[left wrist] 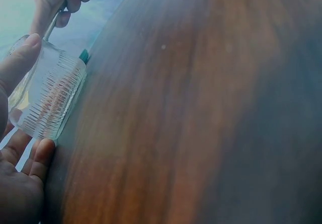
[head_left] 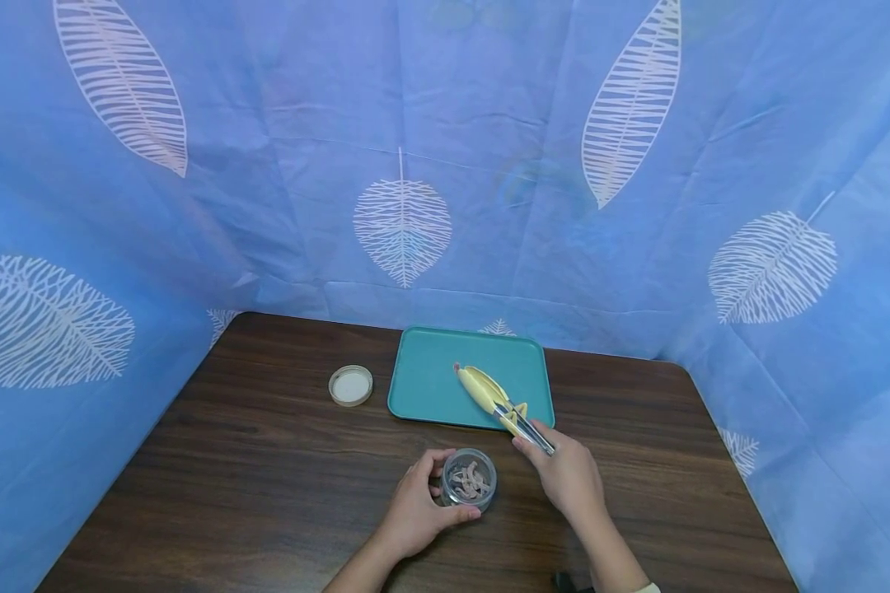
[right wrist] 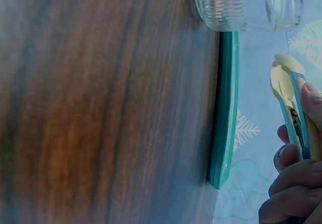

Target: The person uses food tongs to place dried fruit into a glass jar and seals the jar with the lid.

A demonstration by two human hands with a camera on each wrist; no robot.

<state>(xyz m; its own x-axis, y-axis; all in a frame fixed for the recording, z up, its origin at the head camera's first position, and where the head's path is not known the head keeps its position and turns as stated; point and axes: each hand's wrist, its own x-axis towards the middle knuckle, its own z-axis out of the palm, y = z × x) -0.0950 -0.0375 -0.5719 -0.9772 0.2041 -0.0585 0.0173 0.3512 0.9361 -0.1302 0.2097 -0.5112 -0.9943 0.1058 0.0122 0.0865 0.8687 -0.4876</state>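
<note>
My left hand (head_left: 415, 506) holds a clear glass jar (head_left: 491, 476) from its left side, thumb at the front and fingers behind. Several pale pinkish-brown pieces (head_left: 469, 479) lie inside; their kind is unclear. In the left wrist view the jar's ribbed wall (left wrist: 55, 93) shows between thumb and fingers. My right hand (head_left: 567, 469) grips metal tongs with yellow tips (head_left: 482, 391), raised above the teal tray (head_left: 423, 354). A small pinkish bit (head_left: 456, 367) shows at the tips' end. In the right wrist view, the tongs' two tips (right wrist: 284, 83) are close together.
A round lid (head_left: 351, 385) lies left of the tray on the dark wooden table (head_left: 282, 461). Blue cloth (head_left: 475, 247) with white leaf prints hangs behind the table and at both sides. A small black object (head_left: 564, 581) is at the near edge.
</note>
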